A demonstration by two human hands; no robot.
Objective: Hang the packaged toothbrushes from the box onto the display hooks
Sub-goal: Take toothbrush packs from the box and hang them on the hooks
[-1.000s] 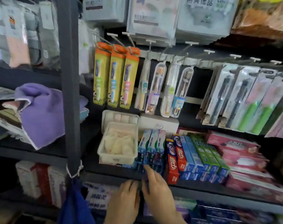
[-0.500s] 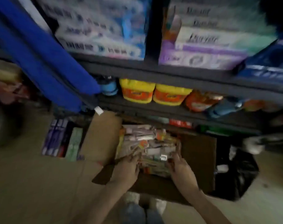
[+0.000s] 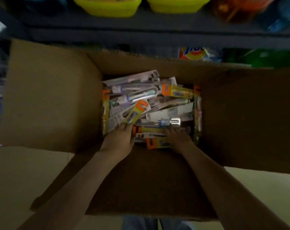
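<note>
Brown open cardboard box point(image 3: 49, 97) sits heaped with packaged toothbrushes point(image 3: 157, 103), so most hanging looks undone; left hand point(image 3: 118, 140) pinches a yellow, orange-topped toothbrush pack point(image 3: 136, 113) near its near-left corner, right hand point(image 3: 178, 138) rests on packs, grip impossible to tell.

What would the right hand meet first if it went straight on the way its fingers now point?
Probably the clear toothbrush pack with the blue brush, lying just beyond the right hand; depth in the heap is unclear.
</note>
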